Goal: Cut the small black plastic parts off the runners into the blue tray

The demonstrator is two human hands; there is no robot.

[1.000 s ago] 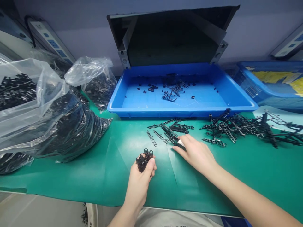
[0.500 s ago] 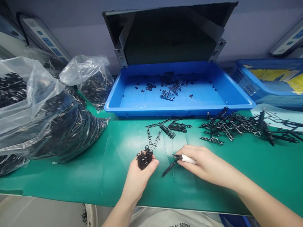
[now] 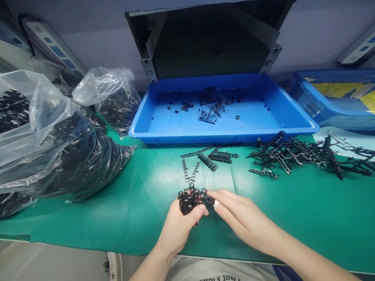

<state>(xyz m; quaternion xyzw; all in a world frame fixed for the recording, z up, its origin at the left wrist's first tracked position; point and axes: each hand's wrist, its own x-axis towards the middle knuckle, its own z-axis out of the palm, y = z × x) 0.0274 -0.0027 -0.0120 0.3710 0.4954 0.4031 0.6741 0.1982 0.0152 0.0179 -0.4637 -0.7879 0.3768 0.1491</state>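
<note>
My left hand (image 3: 180,224) is closed around a bunch of black plastic ladder-like strips (image 3: 189,199), whose ringed ends stick up above the thumb. Against the right side of this bunch, my right hand (image 3: 237,212) pinches a small white-handled tool (image 3: 216,203). Most of that tool is hidden by the fingers, and its tip cannot be made out among the black parts. Two loose strips (image 3: 185,171) lie in a V just beyond the left hand. Behind them rests a small stack of similar strips (image 3: 221,157).
A blue tray (image 3: 222,137) with scattered black bits stands at the back under a dark panel. Tangled black frames (image 3: 287,154) lie to the right, near a blue basket (image 3: 331,113). Clear bags of black parts (image 3: 67,156) fill the left side of the green mat (image 3: 102,222).
My right hand has come back from the stack with a black strip at the white-handled tool, and has moved left to meet the bunch. My left hand has shifted slightly right.
</note>
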